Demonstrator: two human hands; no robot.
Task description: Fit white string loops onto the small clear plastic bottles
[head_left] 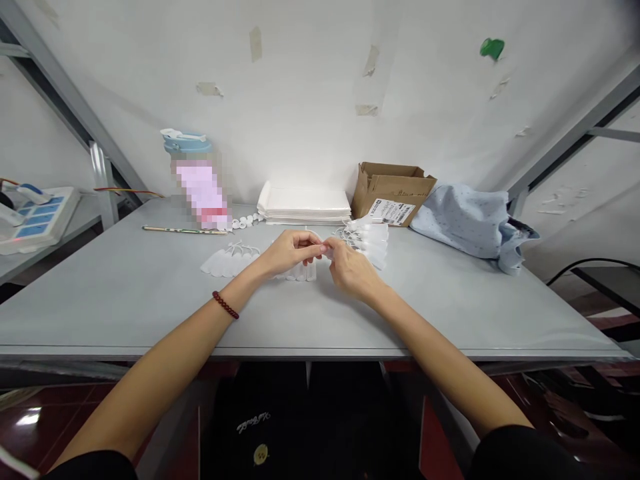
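Observation:
My left hand (pixel 290 253) and my right hand (pixel 351 270) meet over the middle of the grey table, thumbs and fingertips pinched together. Between them shows a bit of a small white tag (pixel 329 253), mostly covered by the fingers. Under and beside my left hand lies a row of white tags (pixel 225 263) with looped strings, spread like a fan. A second fan of white tags (pixel 375 243), strings pointing left, rests just beyond my right hand. A dark red bead bracelet (pixel 225 305) circles my left wrist.
Against the wall stand a stack of white sheets or envelopes (pixel 305 205) and an open cardboard box (pixel 395 190). Light blue cloth (pixel 460 223) lies to the right. A thin patterned stick (pixel 185 231) and a blue-lidded container (pixel 187 143), partly blurred, are at left.

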